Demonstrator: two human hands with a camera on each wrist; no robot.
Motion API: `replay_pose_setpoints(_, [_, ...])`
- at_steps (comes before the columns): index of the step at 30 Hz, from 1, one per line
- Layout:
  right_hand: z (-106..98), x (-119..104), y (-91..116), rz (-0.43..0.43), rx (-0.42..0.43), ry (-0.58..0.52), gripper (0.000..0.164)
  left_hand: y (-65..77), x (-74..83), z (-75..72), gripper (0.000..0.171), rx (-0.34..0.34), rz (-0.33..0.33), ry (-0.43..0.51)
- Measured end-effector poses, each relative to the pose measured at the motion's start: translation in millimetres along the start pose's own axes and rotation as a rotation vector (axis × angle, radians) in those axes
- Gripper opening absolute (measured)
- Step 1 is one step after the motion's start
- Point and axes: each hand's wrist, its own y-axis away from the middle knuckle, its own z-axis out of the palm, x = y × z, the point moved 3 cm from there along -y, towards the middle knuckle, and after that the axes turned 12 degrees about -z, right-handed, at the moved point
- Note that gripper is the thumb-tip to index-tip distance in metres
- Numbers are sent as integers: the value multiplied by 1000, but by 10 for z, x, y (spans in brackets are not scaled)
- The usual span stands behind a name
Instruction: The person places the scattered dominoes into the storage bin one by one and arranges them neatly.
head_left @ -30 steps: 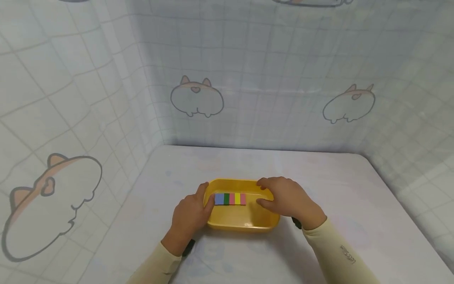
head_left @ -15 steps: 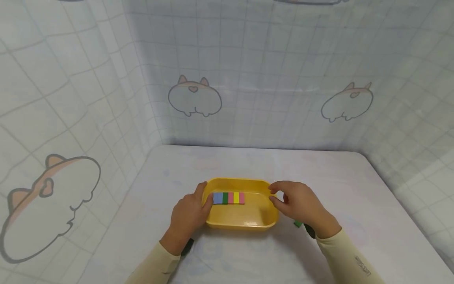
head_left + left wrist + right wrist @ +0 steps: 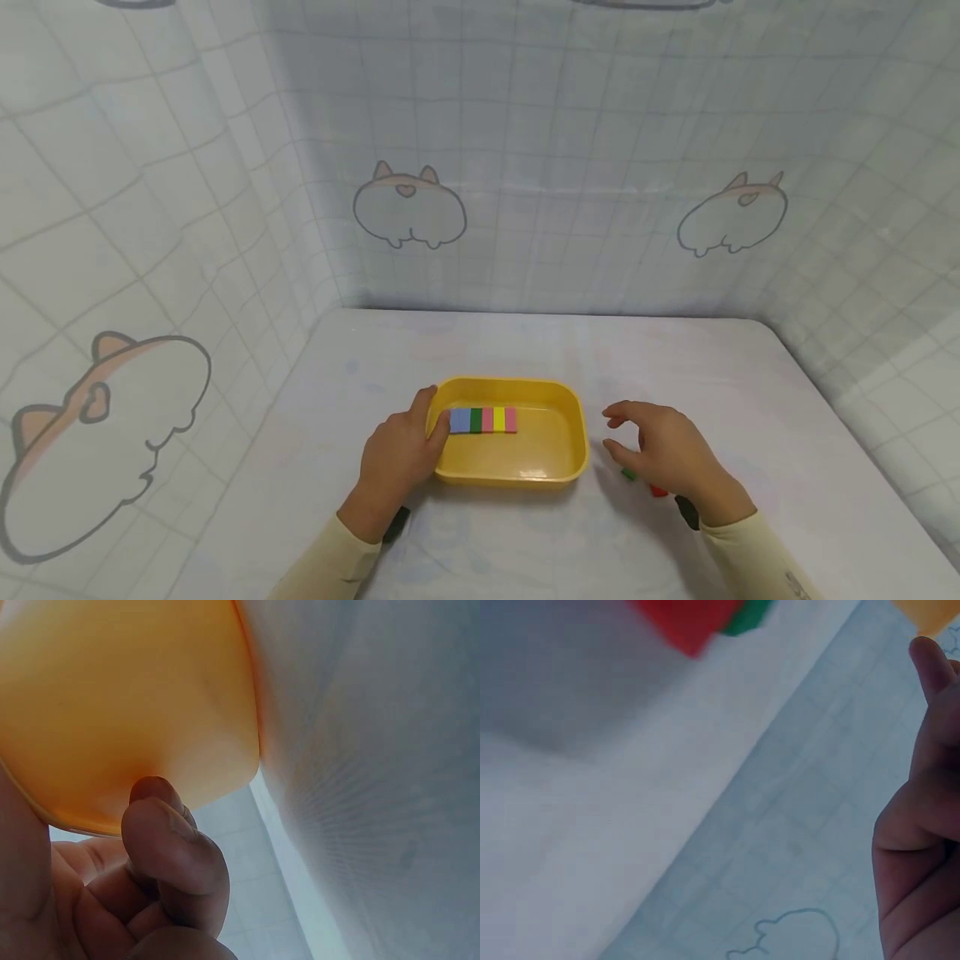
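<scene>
My left hand (image 3: 393,454) grips the left end of a shallow yellow tray (image 3: 536,479), its thumb over the rim on the inside. From below, the left wrist view shows curled fingers against the tray's outer wall (image 3: 127,690). Inside the tray, a row of small flat blocks (image 3: 483,421) lies side by side: blue, dark green, pink, yellow and pink. The thumb hides the row's left end. Right of the tray, my right hand (image 3: 667,450) hovers with relaxed fingers and holds nothing. Beneath it lie a green block (image 3: 628,473) and a red block (image 3: 658,491), both partly covered.
The tray stands on a white cloth-covered tabletop (image 3: 525,542). A pale grid-patterned curtain (image 3: 570,208) with animal drawings encloses the back and both sides. Dark wrist-camera parts show under each wrist.
My right hand has moved from over the tray's right end out to the right and nearer to me. Green and red blocks have come into view below it. The left hand keeps its hold.
</scene>
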Motion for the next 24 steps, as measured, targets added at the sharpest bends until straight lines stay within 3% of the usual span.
replay_pose_setpoints(9, [114,112,178,110,-31,-68,47,16,3,-6,56,-3,-3,1])
replay_pose_setpoints(18, [168,184,276,142,-53,20,54,23,5,-2,55,3,5,4])
replay_pose_setpoints(24, [161,248,282,214,-111,1,59,19,-10,3,55,3,0,2])
